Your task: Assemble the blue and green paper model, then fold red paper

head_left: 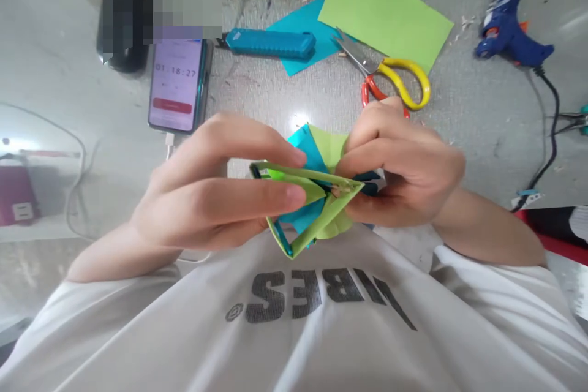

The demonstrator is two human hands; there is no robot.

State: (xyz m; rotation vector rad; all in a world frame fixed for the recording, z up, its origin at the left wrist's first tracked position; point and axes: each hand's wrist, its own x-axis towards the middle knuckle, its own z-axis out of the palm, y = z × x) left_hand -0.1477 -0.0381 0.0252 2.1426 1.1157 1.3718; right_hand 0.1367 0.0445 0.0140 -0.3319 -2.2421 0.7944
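A grey table (pixel 257 92) carries a phone (pixel 173 87) and glue gun (pixel 509 29).

1. Paper craft (pixel 316 192) in lime green and bright blue.
2. Scissors (pixel 370 65) with one yellow handle, one red, and silver blades.
3. Glue gun (pixel 506 27) in deep blue with orange accents.
4. Cutter (pixel 271 43) and card (pixel 324 32), both in bright blue.
5. Phone (pixel 177 82) showing a pale lilac screen with a red button.
6. Shirt (pixel 275 349) in white, printed with dark grey lettering.
7. Desk (pixel 257 92) in grey, faintly streaked.

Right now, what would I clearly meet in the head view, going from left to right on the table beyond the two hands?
Phone → blue utility knife → scissors → blue glue gun.
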